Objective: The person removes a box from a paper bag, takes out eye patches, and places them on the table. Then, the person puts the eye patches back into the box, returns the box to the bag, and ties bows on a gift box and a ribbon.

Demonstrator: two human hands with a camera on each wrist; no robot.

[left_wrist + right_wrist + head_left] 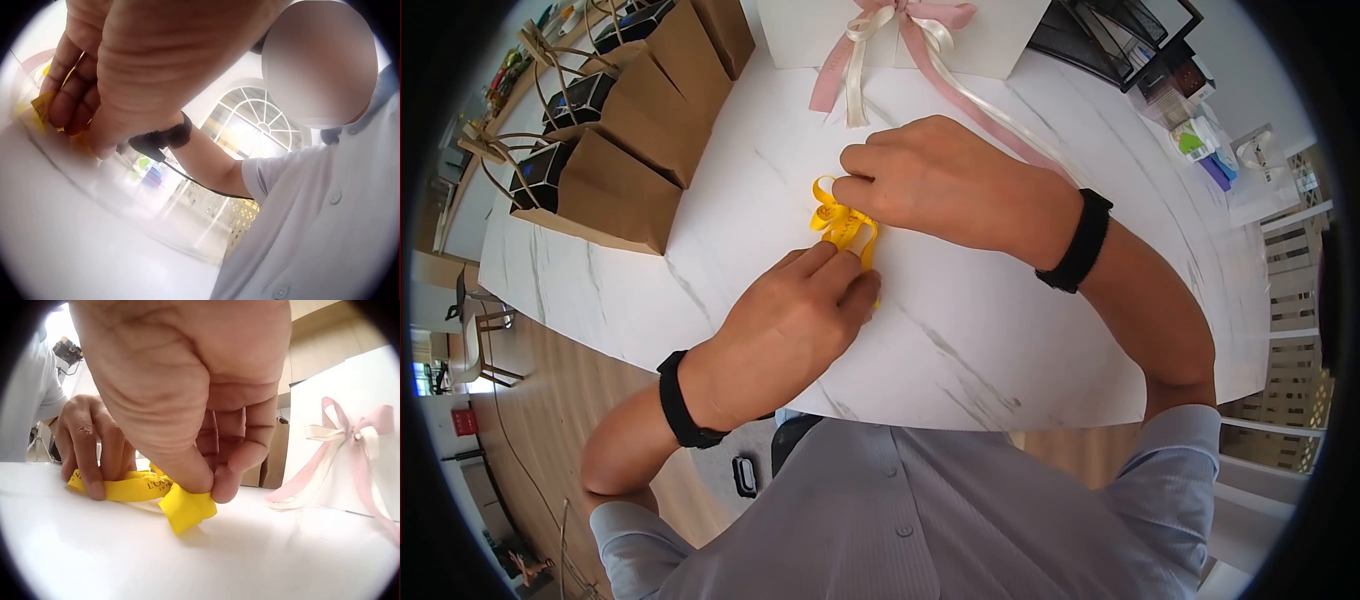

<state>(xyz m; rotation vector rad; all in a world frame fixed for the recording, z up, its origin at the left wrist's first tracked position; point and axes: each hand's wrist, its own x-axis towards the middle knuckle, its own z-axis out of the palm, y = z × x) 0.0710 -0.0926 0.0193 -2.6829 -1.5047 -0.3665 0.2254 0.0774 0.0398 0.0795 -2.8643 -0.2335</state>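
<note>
A yellow printed ribbon (pixel 837 220) with several loops lies low over the white marbled table (pixel 960 330). In the right wrist view the ribbon (pixel 183 512) shows a folded loop pinched between thumb and fingers of the right hand (pixel 187 381). The left hand (pixel 87 434) holds a flat stretch of it further along. From the head view, the left hand (pixel 785 320) is nearer the body and the right hand (pixel 955 185) is above the ribbon's right side. Part of the ribbon is hidden under the fingers.
Brown paper bags (pixel 615 190) with twisted handles stand at the left. At the back is a white box (pixel 1000 35) with a pink and cream bow (pixel 900 10), its tails trailing on the table. A black rack (pixel 1090 45) and small items (pixel 1200 140) are at the right back.
</note>
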